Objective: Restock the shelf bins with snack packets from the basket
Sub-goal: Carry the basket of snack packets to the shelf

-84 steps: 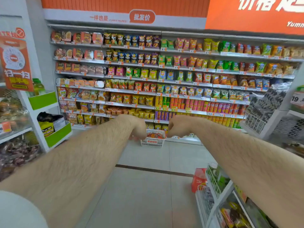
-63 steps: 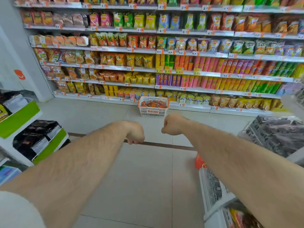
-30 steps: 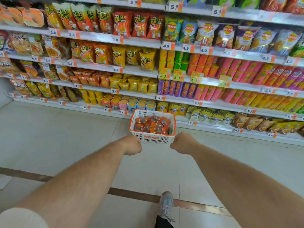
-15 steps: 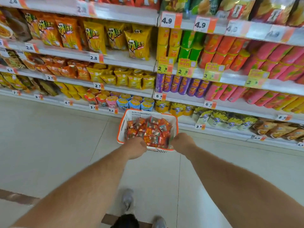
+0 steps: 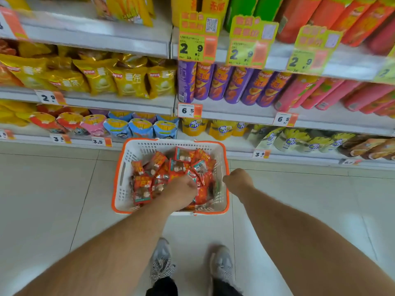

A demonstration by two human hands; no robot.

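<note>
1. Head view, only cam. White basket w/ orange rim sits on the tiled floor, center of frame, just in front of the bottom shelf.
2. Basket is heaped w/ small red/orange snack packets; pile fills most of the inside.
3. Left hand is down in the basket, on top of the packets, center frame. Knuckles up, fingers curled under into the pile; can't tell whether it actually grips a packet, fingertips hidden.
4. Right hand is just right of the basket, beside its right rim, center-right. Fingers curled into a loose fist, nothing seen in it; can't tell if it touches the rim.
5. Both forearms run in from the lower corners; two grey sneakers at bottom center, on the floor just behind the basket.
6. Upper left: yellow chip bags on the mid shelf, price tag "2.9" below them.
7. Upper center-right: purple chip cans, then pink cans further right; tags "6.5" below.
8. Bottom shelf, left of center: pink and blue pouches right behind the basket, tags "3.5".
9. Top right: yellow-green promo tags reading "2.9" hang off the shelf edge; image there is blurred.
</note>
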